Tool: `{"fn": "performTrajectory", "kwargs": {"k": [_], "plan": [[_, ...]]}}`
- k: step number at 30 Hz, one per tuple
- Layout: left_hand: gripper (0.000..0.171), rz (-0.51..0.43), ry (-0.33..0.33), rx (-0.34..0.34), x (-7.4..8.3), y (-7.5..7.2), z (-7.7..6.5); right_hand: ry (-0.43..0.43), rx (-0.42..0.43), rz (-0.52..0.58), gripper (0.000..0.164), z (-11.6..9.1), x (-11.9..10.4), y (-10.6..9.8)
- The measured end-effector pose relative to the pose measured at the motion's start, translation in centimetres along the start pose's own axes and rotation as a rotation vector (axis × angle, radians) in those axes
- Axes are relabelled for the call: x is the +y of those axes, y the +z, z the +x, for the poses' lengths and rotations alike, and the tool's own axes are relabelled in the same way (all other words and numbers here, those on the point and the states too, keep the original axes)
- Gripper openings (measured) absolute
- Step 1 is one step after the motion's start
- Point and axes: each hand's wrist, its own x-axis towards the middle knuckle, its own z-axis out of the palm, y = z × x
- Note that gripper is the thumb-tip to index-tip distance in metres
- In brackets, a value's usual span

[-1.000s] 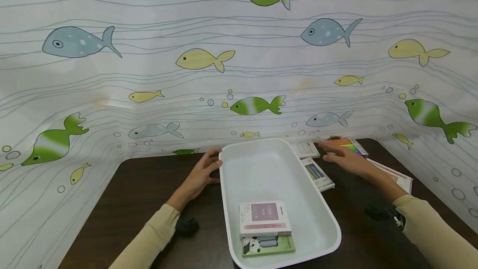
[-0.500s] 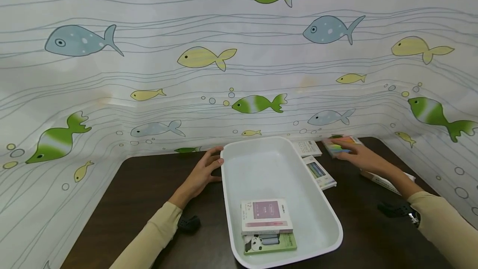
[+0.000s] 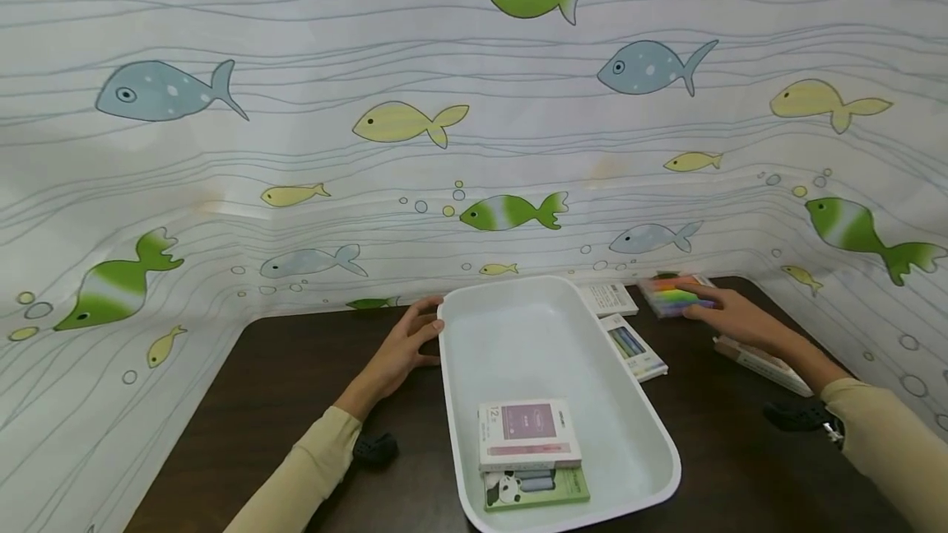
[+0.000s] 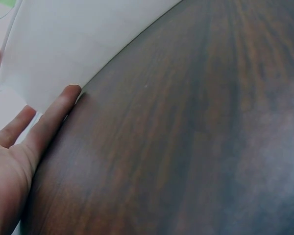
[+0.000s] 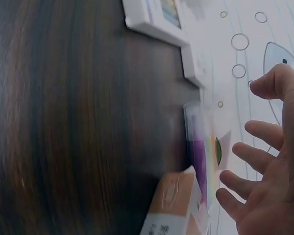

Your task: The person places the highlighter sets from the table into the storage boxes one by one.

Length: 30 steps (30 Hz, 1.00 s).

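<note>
My left hand (image 3: 400,344) is at the left rim of a white plastic tray (image 3: 533,336), near its far corner. In the left wrist view its extended fingers (image 4: 54,115) touch the tray's outer wall. Over a clear pack of rainbow-coloured pens (image 3: 670,296) hovers my right hand (image 3: 733,319), fingers spread and nothing held; it partly covers the pack. The right wrist view shows those fingers apart, with the pack (image 5: 198,147) beyond them. Inside the tray, a white and purple box (image 3: 529,434) lies partly on a green panda box (image 3: 536,488).
Right of the tray lie a white box with a picture of coloured sticks (image 3: 633,348) and, behind it, a white printed box (image 3: 609,299). A brown and white box (image 3: 763,364) sits under the right forearm. A fish-patterned sheet (image 3: 415,163) rises behind the dark wooden table (image 3: 296,377).
My right hand has moved right across the rainbow pen pack, which has shifted slightly left. The brown and white box now shows its side. My left hand stays at the tray.
</note>
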Motion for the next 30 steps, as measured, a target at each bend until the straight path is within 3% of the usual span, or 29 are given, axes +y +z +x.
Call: {"fn": "performTrajectory", "kwargs": {"k": [4, 10, 17, 23, 30], "plan": [[0.049, 0.001, -0.004, 0.002, -0.1, 0.1, -0.2, 0.0, -0.012, -0.056, 0.071, 0.1, 0.4, -0.7], [0.049, 0.001, 0.005, 0.0, -0.1, 0.0, -0.1, 0.042, -0.037, -0.046, 0.076, 0.5, 0.9, -1.3], [0.049, 0.011, 0.005, -0.006, -0.1, -0.2, -0.3, -0.013, -0.027, -0.076, 0.07, 2.0, 2.6, -1.4], [0.049, 0.013, 0.012, -0.01, -0.1, -0.4, -0.4, 0.034, -0.001, -0.093, 0.075, 3.7, 3.4, -1.7], [0.048, 0.006, 0.019, -0.019, -0.2, 0.0, 0.0, 0.089, 0.055, -0.136, 0.074, 3.9, 4.4, -2.5]]}}
